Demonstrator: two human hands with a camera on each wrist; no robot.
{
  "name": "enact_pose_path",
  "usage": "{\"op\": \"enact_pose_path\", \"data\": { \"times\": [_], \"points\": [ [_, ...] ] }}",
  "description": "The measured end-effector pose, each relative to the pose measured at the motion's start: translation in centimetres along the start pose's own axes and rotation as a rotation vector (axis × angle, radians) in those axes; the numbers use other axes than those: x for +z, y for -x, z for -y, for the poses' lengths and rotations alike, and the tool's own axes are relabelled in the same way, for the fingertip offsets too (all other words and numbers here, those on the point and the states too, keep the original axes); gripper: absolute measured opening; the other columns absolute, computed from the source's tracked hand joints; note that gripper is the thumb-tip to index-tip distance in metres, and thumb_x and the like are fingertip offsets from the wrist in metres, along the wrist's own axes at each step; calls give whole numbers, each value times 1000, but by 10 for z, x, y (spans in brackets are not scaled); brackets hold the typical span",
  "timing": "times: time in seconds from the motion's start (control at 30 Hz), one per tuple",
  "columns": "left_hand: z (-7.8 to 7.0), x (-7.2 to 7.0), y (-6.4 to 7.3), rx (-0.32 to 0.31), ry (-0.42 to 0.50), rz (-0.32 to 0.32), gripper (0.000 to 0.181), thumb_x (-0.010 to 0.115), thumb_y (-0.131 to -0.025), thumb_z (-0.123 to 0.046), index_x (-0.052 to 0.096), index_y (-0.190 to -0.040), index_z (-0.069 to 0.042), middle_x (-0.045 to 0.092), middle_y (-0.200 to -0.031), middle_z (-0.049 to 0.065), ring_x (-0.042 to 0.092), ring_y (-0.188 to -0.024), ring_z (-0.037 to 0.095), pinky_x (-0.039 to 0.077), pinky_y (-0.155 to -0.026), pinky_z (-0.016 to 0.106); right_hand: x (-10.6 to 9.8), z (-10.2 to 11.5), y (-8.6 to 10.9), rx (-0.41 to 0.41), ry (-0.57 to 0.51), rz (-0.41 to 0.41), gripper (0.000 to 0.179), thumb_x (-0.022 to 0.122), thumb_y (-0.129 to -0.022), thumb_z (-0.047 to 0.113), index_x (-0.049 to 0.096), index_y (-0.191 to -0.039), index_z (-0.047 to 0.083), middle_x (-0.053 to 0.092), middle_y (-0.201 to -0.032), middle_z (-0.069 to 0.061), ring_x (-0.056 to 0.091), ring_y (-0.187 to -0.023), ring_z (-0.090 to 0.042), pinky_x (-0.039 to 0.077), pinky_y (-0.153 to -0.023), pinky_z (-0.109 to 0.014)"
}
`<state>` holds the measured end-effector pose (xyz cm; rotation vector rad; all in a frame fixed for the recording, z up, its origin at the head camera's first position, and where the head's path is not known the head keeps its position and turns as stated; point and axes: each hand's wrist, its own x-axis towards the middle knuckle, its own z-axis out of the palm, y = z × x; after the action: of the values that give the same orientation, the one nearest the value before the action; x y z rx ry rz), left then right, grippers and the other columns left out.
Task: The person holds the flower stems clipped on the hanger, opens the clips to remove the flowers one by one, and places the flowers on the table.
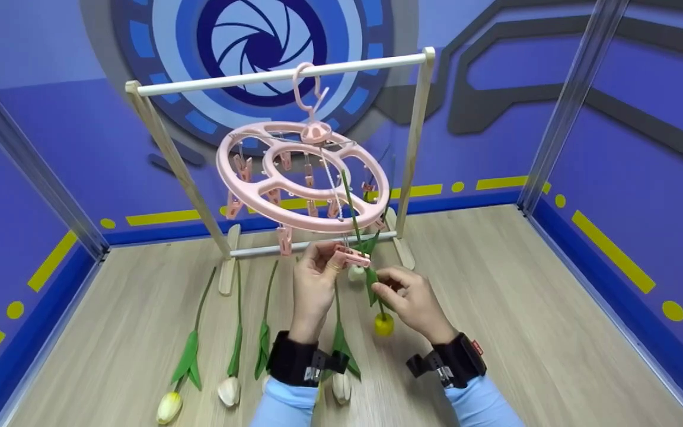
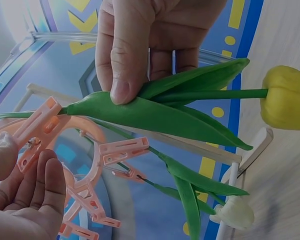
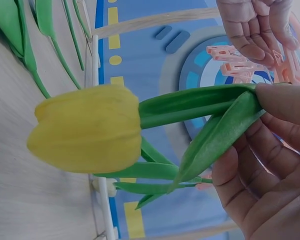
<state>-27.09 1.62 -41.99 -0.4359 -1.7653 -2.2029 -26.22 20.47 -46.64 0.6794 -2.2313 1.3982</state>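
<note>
My left hand [image 1: 310, 284] pinches a pink clothespin [image 1: 354, 256] that hangs from the front of a round pink drying hanger [image 1: 246, 191]. An artificial yellow tulip [image 1: 383, 324] is in my right hand [image 1: 411, 298], bloom down, thumb and fingers pinching its green leaf and stem. In the left wrist view, the clothespin [image 2: 42, 127] lies across the stem just above the leaves [image 2: 110, 111]. The bloom [image 3: 87, 131] shows large in the right wrist view. Behind it, a white tulip [image 2: 236, 212] hangs from another clothespin [image 2: 124, 150].
The hanger hooks over the white bar [image 1: 229, 82] of a wooden-legged rack [image 1: 415, 136]. On the wood-look table [image 1: 555, 332] lie a pale yellow tulip [image 1: 169, 408], white tulips [image 1: 229, 392] and another stem partly behind my left wrist. Blue walls [image 1: 632, 178] stand around.
</note>
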Motion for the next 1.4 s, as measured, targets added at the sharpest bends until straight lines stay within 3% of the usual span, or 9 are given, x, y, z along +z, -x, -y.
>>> {"op": "enact_pose_path", "data": {
  "times": [0.33, 0.77, 1.03, 1.4],
  "points": [
    [0, -1, 0, 8, 26, -10, 20, 61, -100, 2, 60, -116, 14, 71, -103, 20, 68, -91, 13, 57, -80, 25, 0, 0, -1, -27, 8, -5, 9, 73, -96, 6, 76, -104, 6, 70, -88, -1, 62, -77, -13, 50, -63, -24],
    [0, -4, -1, 7, 9, -12, 20, 61, -100, 1, 59, -116, 12, 73, -104, 20, 69, -94, 15, 55, -80, 25, -1, 1, -1, 12, 25, 21, 8, 73, -95, 7, 76, -102, 6, 70, -88, 0, 60, -77, -10, 50, -63, -24],
    [0, -6, -3, 16, -33, -13, 23, 64, -100, -1, 60, -118, 11, 70, -108, 20, 69, -98, 15, 57, -85, 31, -3, -1, -1, 17, 15, 11, 7, 74, -95, 7, 77, -102, 6, 70, -88, 0, 60, -76, -9, 50, -62, -24],
    [-5, -9, -8, 10, -119, -5, 27, 67, -99, -3, 62, -124, 8, 68, -115, 20, 67, -100, 16, 55, -86, 24, -13, 1, -2, 33, -11, -17, 7, 73, -96, 9, 77, -102, 8, 70, -88, 1, 61, -77, -11, 51, -64, -23]
  ]
}}
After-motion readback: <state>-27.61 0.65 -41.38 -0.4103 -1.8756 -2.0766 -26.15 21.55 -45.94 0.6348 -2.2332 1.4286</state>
